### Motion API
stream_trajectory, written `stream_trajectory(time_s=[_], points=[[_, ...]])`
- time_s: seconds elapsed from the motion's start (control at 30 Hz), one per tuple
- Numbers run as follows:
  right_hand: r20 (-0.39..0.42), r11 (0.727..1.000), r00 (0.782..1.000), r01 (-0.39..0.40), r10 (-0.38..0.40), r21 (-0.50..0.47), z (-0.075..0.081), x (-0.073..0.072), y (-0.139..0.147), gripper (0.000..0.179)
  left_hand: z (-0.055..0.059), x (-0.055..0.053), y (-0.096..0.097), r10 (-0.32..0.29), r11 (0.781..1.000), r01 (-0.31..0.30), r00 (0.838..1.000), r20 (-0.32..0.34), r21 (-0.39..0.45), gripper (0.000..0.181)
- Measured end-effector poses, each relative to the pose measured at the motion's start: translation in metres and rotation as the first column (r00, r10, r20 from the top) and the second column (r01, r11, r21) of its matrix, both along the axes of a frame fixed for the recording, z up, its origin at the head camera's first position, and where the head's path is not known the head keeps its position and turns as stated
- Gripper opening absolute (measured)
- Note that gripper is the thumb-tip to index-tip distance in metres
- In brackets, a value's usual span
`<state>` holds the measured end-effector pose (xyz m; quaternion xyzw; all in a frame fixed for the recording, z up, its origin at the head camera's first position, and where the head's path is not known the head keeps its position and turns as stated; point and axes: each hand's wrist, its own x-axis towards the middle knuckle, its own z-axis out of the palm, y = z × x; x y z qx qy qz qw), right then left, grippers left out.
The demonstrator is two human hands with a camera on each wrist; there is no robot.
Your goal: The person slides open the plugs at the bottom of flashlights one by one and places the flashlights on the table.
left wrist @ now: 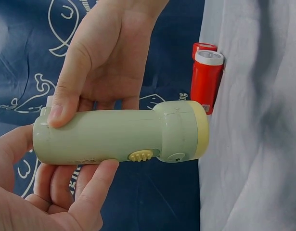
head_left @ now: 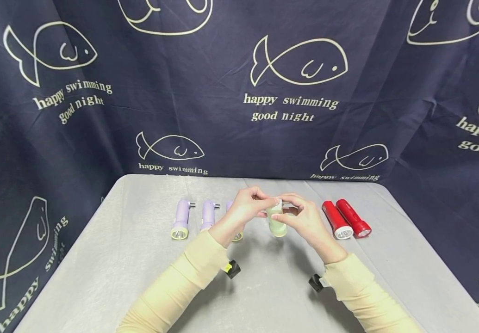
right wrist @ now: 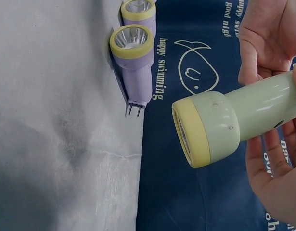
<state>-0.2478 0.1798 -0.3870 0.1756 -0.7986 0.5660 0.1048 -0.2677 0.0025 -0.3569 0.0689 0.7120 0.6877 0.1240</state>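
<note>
A pale green flashlight [head_left: 278, 227] with a yellow rim is held above the table between both hands, its head tilted down. My left hand [head_left: 245, 207] grips it near the tail, and my right hand [head_left: 303, 216] holds it from the other side. In the left wrist view, the right thumb [left wrist: 61, 108] presses on the tail end, while left fingers [left wrist: 97, 185] lie along the body near a yellow slide switch [left wrist: 140, 155]. A small white piece shows at the tail. The right wrist view shows the flashlight head [right wrist: 205, 130] side-on.
Left of the hands, purple flashlights [head_left: 182, 216] with yellow rims and plug prongs lie in a row, one partly behind the left wrist. Two red flashlights [head_left: 339, 221] lie to the right. The grey tabletop [head_left: 264, 296] meets a dark blue fish-print curtain [head_left: 222, 92].
</note>
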Motion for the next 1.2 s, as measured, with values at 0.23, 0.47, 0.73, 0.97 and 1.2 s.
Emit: stream_trajectory(time_s=[0.23,0.47,0.73,0.97,1.2], points=[[-0.008,1.000,1.000,-0.002,0.002,-0.008,-0.003,-0.001,0.001,0.041,-0.001,0.000,0.001,0.004,1.000,-0.004,1.000,-0.001,-0.004,0.021],[0.054,0.998,0.997,0.050,-0.052,0.038,0.002,0.003,0.000,0.044,-0.001,0.000,0.002,0.000,1.000,0.000,0.999,-0.034,-0.003,0.023],[0.128,0.996,0.987,0.091,-0.093,0.022,0.006,0.003,0.000,0.047,-0.001,-0.002,0.000,-0.035,0.998,0.037,0.999,-0.037,0.045,0.021],[0.141,0.996,0.986,0.094,-0.093,-0.003,0.006,0.002,0.003,0.048,0.000,-0.003,-0.002,-0.063,0.996,0.066,0.997,-0.051,0.060,0.023],[0.137,0.994,0.987,0.093,-0.084,-0.065,0.010,0.002,0.004,0.047,0.000,-0.001,-0.005,-0.096,0.990,0.106,0.990,-0.107,0.089,0.026]])
